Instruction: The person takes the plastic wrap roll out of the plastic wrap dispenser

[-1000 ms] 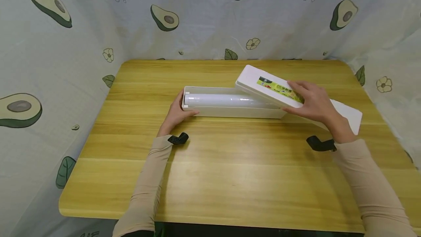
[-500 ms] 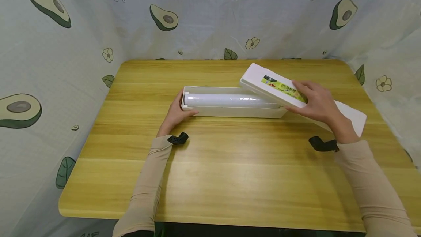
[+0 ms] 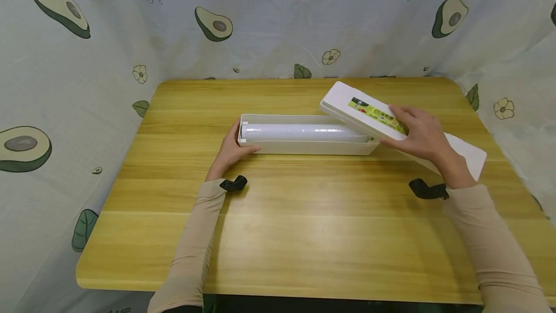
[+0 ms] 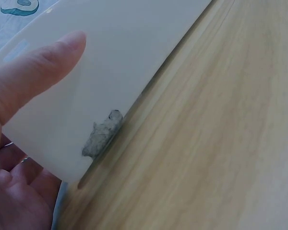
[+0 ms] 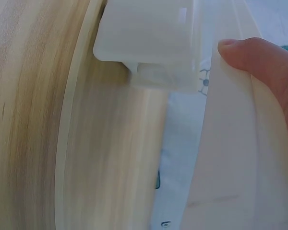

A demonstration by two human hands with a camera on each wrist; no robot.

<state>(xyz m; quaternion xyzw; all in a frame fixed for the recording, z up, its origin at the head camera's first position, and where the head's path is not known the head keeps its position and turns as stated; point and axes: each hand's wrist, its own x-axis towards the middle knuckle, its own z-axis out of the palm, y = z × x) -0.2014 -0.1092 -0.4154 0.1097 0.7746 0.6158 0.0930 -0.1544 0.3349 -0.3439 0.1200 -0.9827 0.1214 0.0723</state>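
Observation:
A long white box (image 3: 312,148) stands on the table with a roll of clear plastic film (image 3: 299,132) lying inside. My left hand (image 3: 230,149) grips the box's left end, thumb along the front wall and fingers behind the end. In the left wrist view a grey putty-like patch (image 4: 102,134) sticks to the front wall's lower edge. My right hand (image 3: 423,135) holds the white lid (image 3: 340,96), which bears a yellow-green label (image 3: 377,115). Slanted and raised, the lid overhangs the box's right end; the right wrist view shows the thumb pressing its side (image 5: 225,120).
The wooden table (image 3: 312,235) has rounded corners. White curtains (image 3: 269,23) printed with avocados enclose its back and sides. A black wrist camera mount (image 3: 234,183) sits on the left sleeve, another mount (image 3: 427,190) on the right.
My right hand has shifted the lid a little to the right, uncovering more of the roll. The left hand keeps its hold on the box, which stays in place.

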